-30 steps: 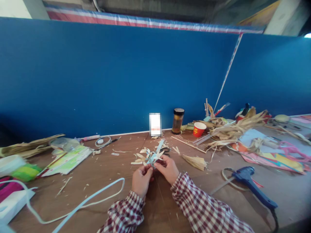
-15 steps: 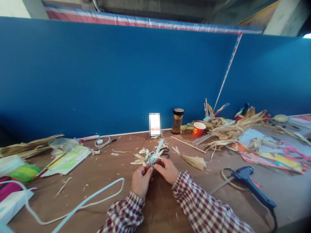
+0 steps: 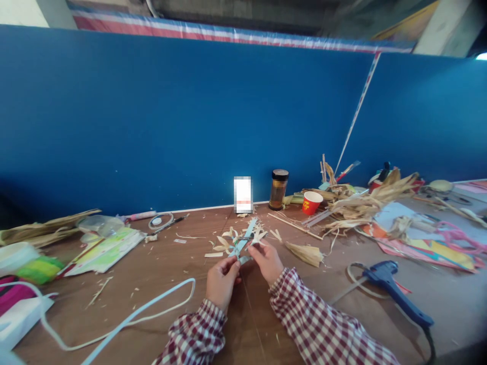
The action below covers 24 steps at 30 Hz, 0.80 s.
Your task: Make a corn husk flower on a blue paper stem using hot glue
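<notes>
A brown wooden table [image 3: 160, 263] strewn with husk scraps [image 3: 224, 242] is backed by a blue partition [image 3: 171, 121]. A small pale-blue strip piece [image 3: 241, 245] is held just above the table's middle, pinched from below by the left hand [image 3: 221, 281] and from the side by the right hand [image 3: 266, 261], both wrists being raised from checked sleeves [image 3: 308, 324].

head-worn view, facing forward-down, table [image 3: 160, 263] close below

My sleeves [image 3: 304, 314] are red-and-white check. The strip [image 3: 240, 245] at centre is pale blue, the desk [image 3: 171, 263] brown, the wall [image 3: 190, 121] deep blue. At right, a red cup [image 3: 312, 203] and a blue glue gun [image 3: 395, 291].
</notes>
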Motion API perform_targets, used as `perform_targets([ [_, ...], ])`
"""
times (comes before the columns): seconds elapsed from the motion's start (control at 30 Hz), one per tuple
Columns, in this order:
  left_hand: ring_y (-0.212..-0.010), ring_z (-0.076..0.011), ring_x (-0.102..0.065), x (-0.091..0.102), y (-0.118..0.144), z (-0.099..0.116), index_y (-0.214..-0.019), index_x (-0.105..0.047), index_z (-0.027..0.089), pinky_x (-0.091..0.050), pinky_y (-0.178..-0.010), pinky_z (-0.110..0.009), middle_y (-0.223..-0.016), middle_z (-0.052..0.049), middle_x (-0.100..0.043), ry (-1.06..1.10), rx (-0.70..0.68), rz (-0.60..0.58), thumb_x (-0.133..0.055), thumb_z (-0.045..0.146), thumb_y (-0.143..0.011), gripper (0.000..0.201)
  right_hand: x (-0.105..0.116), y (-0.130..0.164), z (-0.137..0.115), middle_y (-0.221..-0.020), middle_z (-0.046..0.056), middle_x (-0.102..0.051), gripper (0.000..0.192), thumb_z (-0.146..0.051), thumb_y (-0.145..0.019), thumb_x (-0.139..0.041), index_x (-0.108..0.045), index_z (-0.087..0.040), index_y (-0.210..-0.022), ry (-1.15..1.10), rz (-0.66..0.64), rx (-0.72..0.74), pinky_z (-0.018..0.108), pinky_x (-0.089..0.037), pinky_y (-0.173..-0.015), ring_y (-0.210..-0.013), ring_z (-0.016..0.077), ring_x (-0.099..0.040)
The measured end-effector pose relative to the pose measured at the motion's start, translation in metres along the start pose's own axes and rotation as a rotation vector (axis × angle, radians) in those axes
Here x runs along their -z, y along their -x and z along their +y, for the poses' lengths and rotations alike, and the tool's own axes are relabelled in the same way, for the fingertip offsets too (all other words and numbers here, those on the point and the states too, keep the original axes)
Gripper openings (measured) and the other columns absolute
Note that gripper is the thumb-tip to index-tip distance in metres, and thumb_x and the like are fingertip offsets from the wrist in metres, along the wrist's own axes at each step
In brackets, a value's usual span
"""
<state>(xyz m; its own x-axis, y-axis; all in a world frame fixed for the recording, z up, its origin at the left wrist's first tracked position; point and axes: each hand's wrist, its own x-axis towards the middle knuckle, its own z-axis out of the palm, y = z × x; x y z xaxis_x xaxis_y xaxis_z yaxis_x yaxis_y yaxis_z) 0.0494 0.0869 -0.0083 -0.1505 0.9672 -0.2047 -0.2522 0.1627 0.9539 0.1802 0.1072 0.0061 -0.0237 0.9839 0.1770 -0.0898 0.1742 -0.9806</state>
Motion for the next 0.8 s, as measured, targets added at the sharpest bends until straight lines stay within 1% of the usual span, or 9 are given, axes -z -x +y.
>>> perform_targets([
  [0.07,-0.05,-0.0087,-0.054,-0.0003,0.0001,-0.0004,-0.08,-0.067,0.012,-0.048,-0.044,-0.018,-0.061,0.0,-0.064,0.016,0.011,0.017,-0.078,0.026,-0.052,0.034,0.0018,-0.0002,-0.0035,-0.072,0.001,-0.06,0.017,-0.034,-0.077,-0.055,-0.056,-0.017,-0.081,0.041,0.023,0.033,0.028,-0.042,-0.065,-0.065,0.0141,-0.053],
  [0.13,-0.049,-0.0082,-0.054,-0.0006,0.0,-0.0005,-0.079,-0.067,0.011,-0.048,-0.044,-0.018,-0.058,0.001,-0.063,0.034,0.022,0.019,-0.078,0.025,-0.052,0.032,0.0024,0.0007,-0.0057,-0.073,0.001,-0.06,0.017,-0.033,-0.077,-0.055,-0.058,-0.017,-0.08,0.09,-0.032,0.051,0.027,-0.042,-0.065,-0.066,0.0139,-0.053],
  [0.23,-0.048,-0.0074,-0.055,-0.0009,-0.0007,-0.0003,-0.077,-0.067,0.011,-0.049,-0.045,-0.018,-0.057,0.001,-0.063,0.068,0.039,0.004,-0.078,0.023,-0.053,0.029,0.0006,0.0031,-0.0045,-0.07,0.001,-0.059,0.017,-0.032,-0.077,-0.056,-0.059,-0.015,-0.077,0.117,-0.141,0.032,0.026,-0.042,-0.064,-0.064,0.0135,-0.052],
  [0.3,-0.048,-0.0075,-0.056,-0.0009,-0.0015,-0.0004,-0.078,-0.067,0.011,-0.05,-0.047,-0.018,-0.059,0.001,-0.064,0.084,0.054,-0.007,-0.077,0.021,-0.054,0.028,-0.0012,0.0041,-0.002,-0.067,0.0,-0.058,0.018,-0.032,-0.077,-0.056,-0.059,-0.015,-0.074,0.118,-0.165,0.005,0.026,-0.041,-0.063,-0.062,0.0128,-0.052],
  [0.53,-0.048,-0.0081,-0.057,-0.0008,-0.0015,0.0001,-0.079,-0.068,0.012,-0.051,-0.048,-0.019,-0.059,0.001,-0.065,0.083,0.054,-0.015,-0.076,0.019,-0.056,0.026,-0.0023,0.004,-0.0004,-0.066,0.0,-0.06,0.017,-0.03,-0.076,-0.057,-0.061,-0.014,-0.074,0.18,-0.155,0.001,0.026,-0.042,-0.063,-0.062,0.0126,-0.052],
  [0.8,-0.05,-0.009,-0.058,-0.0012,0.0001,-0.0007,-0.076,-0.067,0.012,-0.052,-0.051,-0.021,-0.058,0.001,-0.063,0.102,0.032,-0.02,-0.076,0.02,-0.055,0.024,-0.0028,0.0043,0.0029,-0.066,0.0,-0.06,0.015,-0.03,-0.075,-0.057,-0.061,-0.015,-0.075,0.171,-0.153,-0.015,0.026,-0.043,-0.062,-0.062,0.0129,-0.052],
])
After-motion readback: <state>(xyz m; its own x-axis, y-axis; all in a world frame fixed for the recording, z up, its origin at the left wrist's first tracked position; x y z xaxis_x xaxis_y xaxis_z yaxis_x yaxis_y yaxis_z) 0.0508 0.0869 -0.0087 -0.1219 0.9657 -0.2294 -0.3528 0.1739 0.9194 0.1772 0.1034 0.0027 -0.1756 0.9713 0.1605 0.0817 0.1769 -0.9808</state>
